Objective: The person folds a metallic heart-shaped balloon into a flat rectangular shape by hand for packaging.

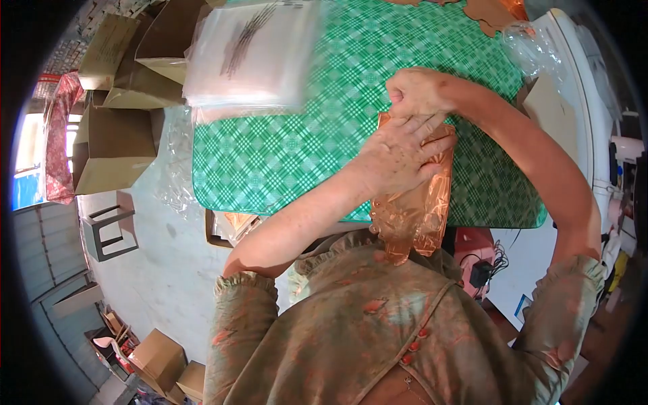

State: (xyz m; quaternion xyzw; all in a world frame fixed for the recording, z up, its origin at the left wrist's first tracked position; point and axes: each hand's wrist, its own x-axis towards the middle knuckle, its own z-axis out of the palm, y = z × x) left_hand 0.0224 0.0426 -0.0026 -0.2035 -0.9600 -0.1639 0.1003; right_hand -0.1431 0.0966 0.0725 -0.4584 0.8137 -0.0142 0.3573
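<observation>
A shiny copper-coloured foil piece (405, 209) lies over the near edge of the green checked tablecloth (270, 162), its lower end hanging against my clothing. My left hand (401, 155) rests flat on the foil's upper part, fingers spread and pointing right. Just beyond it, my right hand (418, 92) is curled at the foil's far end, touching the fingertips of my left hand. Whatever its fingers hold is hidden.
A stack of clear plastic bags (250, 61) lies at the table's far left. Open cardboard boxes (121, 138) stand on the left. Brown cut pieces (489, 13) and crumpled clear plastic (536, 50) are at the far right. Below the table is a pink object (470, 246) with cables.
</observation>
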